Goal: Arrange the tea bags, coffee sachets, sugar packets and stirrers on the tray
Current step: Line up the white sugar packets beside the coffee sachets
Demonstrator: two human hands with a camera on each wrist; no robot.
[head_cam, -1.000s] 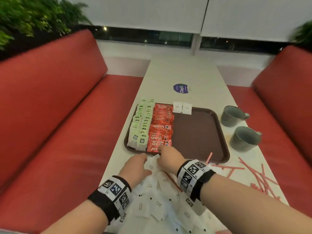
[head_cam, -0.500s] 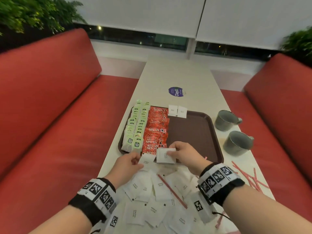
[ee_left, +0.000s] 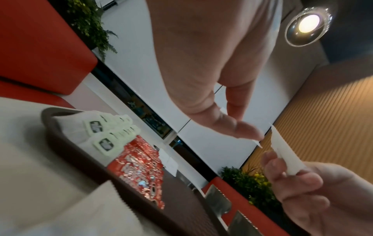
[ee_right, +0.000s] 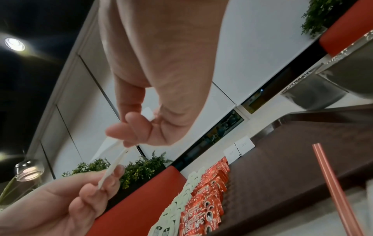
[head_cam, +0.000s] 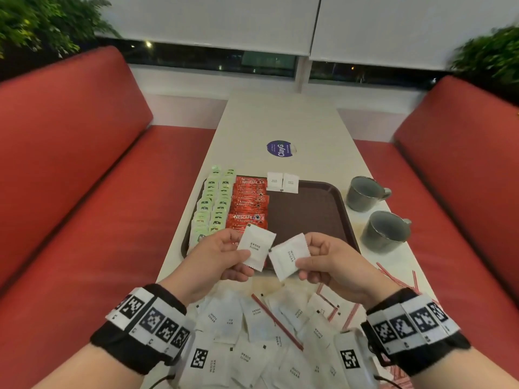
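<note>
My left hand (head_cam: 238,256) pinches a white sugar packet (head_cam: 255,247) by its lower left edge. My right hand (head_cam: 304,258) pinches a second sugar packet (head_cam: 289,255) by its right edge. Both packets are held up side by side above the near rim of the brown tray (head_cam: 309,217). On the tray lie rows of green tea bags (head_cam: 213,209), red coffee sachets (head_cam: 248,200) and two sugar packets (head_cam: 282,182) at the far edge. Several loose sugar packets (head_cam: 252,332) cover the table below my wrists. Pink stirrers (head_cam: 393,276) lie to the right.
Two grey mugs (head_cam: 365,193) (head_cam: 383,231) stand right of the tray. One stirrer (head_cam: 276,322) lies across the packet pile. A round blue sticker (head_cam: 280,148) is on the white table beyond the tray. Red benches (head_cam: 84,192) flank the table.
Both hands came up off the packet pile, each with one sugar packet, and now hold them raised side by side over the tray's near edge.
</note>
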